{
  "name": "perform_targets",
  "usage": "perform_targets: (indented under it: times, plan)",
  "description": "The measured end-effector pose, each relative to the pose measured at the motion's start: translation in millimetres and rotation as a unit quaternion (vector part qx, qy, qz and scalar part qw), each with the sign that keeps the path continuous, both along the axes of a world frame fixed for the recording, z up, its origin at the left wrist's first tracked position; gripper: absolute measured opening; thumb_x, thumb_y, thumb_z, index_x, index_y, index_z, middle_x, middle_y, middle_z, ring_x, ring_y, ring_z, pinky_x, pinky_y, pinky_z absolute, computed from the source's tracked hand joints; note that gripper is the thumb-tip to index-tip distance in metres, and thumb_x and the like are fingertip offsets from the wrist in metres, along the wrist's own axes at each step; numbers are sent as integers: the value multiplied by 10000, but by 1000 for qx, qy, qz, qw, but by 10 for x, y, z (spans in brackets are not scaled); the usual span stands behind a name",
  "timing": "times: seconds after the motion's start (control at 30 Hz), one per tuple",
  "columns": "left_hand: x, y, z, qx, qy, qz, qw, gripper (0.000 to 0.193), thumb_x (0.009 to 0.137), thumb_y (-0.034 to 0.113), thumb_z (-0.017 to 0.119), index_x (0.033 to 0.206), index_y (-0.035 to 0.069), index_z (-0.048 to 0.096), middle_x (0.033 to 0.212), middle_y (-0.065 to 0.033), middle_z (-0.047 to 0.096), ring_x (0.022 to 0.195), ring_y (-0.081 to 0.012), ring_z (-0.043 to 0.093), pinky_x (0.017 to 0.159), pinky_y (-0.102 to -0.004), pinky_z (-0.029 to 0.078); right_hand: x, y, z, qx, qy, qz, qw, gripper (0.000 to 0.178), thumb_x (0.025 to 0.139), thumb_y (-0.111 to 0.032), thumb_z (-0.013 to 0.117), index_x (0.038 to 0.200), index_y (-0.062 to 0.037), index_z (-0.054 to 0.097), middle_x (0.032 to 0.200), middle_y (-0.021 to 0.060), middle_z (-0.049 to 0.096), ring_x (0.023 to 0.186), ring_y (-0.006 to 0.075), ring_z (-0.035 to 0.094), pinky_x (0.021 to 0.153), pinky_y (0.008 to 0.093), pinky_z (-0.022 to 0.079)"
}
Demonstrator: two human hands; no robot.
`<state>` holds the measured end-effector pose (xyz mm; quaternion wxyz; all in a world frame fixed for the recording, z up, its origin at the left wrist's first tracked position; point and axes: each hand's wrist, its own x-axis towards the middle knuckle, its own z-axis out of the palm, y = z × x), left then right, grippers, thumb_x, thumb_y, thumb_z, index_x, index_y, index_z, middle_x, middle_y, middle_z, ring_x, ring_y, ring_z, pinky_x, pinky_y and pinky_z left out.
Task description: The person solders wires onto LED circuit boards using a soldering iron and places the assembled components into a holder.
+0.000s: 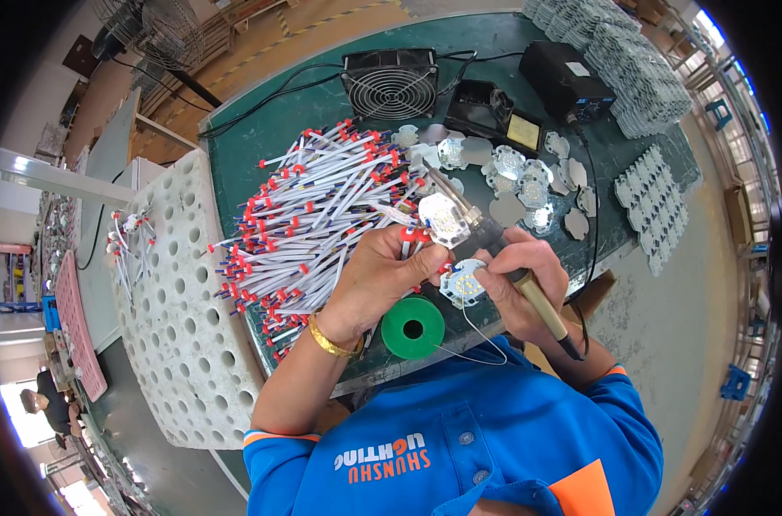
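Observation:
My left hand [392, 273] is closed, thumb and fingers pinching a short wire with a red collar [415, 235] beside a white round LED board [443, 218]. In my right hand [528, 288] is a soldering iron [541, 308], its metal shaft pointing up and left past that board's edge; whether the tip touches it I cannot tell. A second LED board [464, 284] sits between my hands, close to the right fingertips. Thin solder wire [477, 331] loops from the green spool [398, 320] up toward this second board. The spool lies by my left wrist.
A big pile of white cables [309, 219] with red collars covers the green table's left half. More LED boards [515, 172] lie right of it. Behind stand a fan [391, 90], a soldering stand [494, 116], a black box [567, 82] and stacked panels [644, 82]. A perforated white board [180, 301] is left.

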<state>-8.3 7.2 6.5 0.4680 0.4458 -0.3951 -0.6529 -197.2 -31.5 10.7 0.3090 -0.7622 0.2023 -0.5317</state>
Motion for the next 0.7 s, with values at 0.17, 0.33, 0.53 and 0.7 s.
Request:
perform_targets:
  times: [0.17,0.33,0.53,0.7]
  plan:
    - [41,-69,-9,34,30,-53,998,305,871,360,620,875,55,631,725,35,583,624,-34,485,566,-184,406,52,74,-42,109,3,-18,994,202,779,-51,705,874,-72,529,774,28,568,680,137,497,892,338,391]
    - [4,-69,-97,62,14,-137,989,292,873,362,613,856,71,599,666,42,522,571,-43,434,523,-201,349,72,-24,-88,27,-24,5,999,168,764,15,674,864,-16,543,716,75,544,624,181,477,543,291,376]
    - [28,-59,-87,70,117,22,990,321,894,393,565,778,96,531,605,49,427,544,-52,343,507,-213,288,-126,-224,-61,-66,29,-89,993,183,769,36,654,914,-9,551,810,118,631,695,246,612,619,308,485]
    - [414,21,-246,-5,363,35,931,310,907,369,548,870,61,550,659,14,462,572,-78,385,535,-216,291,-735,-230,-259,-8,102,-109,989,190,779,34,625,939,-19,538,761,109,628,668,230,616,602,306,483]
